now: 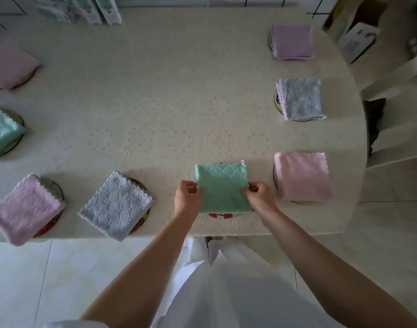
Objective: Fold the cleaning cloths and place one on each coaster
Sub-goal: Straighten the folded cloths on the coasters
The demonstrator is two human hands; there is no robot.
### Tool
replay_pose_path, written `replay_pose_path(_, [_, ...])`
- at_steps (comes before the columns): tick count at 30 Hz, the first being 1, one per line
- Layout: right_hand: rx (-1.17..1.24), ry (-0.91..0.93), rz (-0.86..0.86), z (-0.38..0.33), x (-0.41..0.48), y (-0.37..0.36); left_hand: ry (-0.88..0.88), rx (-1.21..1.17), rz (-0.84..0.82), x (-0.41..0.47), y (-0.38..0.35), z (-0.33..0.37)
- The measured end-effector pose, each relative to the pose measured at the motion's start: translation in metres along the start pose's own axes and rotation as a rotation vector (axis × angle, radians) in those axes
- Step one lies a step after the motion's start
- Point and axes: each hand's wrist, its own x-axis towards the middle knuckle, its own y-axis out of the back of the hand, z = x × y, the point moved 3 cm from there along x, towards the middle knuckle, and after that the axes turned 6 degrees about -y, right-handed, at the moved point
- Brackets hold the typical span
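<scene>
Here, at the near edge of the surface (pixel 155 91), a folded green cloth (pixel 222 188) — a soft, quilted rectangle, long axis running near to far — lies over a coaster (pixel 220 215), of which only a red-and-white sliver shows. The left hand (pixel 187 197) pinches its left edge and the right hand (pixel 260 197) its right edge, each grip clenched on the fabric. Seven more folded cloths sit on mostly hidden round coasters — the grey cloth (pixel 116 205) lies to the left.
</scene>
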Motion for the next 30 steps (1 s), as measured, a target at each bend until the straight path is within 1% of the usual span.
replay_pose_path(5, [-0.203, 0.131, 0.045, 0.000, 0.000, 0.002, -0.068, 0.114, -0.021, -0.003, -0.003, -0.002])
replay_pose_path(7, [-0.270, 0.175, 0.063, 0.001, -0.001, 0.003, -0.114, 0.176, -0.009, -0.004, -0.003, -0.002])
replay_pose_path(10, [-0.419, 0.244, 0.090, 0.001, -0.003, 0.005, -0.127, 0.229, 0.025, -0.006, 0.001, -0.006])
replay_pose_path(12, [-0.549, 0.321, 0.165, -0.004, -0.007, 0.010, -0.118, 0.247, 0.034, -0.007, 0.005, -0.009])
replay_pose_path(14, [-0.658, 0.446, 0.264, -0.013, -0.012, 0.014, -0.113, 0.266, 0.050, -0.008, 0.012, -0.011])
replay_pose_path(16, [-0.706, 0.543, 0.290, -0.027, -0.018, 0.011, -0.119, 0.272, 0.084, -0.009, 0.023, -0.013])
replay_pose_path(21, [-0.676, 0.661, 0.176, -0.061, -0.034, -0.029, -0.104, 0.241, 0.213, -0.008, 0.069, -0.027])
replay_pose_path(25, [-0.669, 0.694, 0.051, -0.079, -0.046, -0.082, -0.043, 0.232, 0.317, -0.005, 0.116, -0.049])
replay_pose_path(27, [-0.677, 0.719, 0.010, -0.085, -0.054, -0.110, -0.023, 0.207, 0.342, -0.003, 0.141, -0.061])
replay_pose_path(30, [-0.679, 0.727, -0.065, -0.092, -0.066, -0.151, 0.049, 0.165, 0.325, 0.000, 0.175, -0.077])
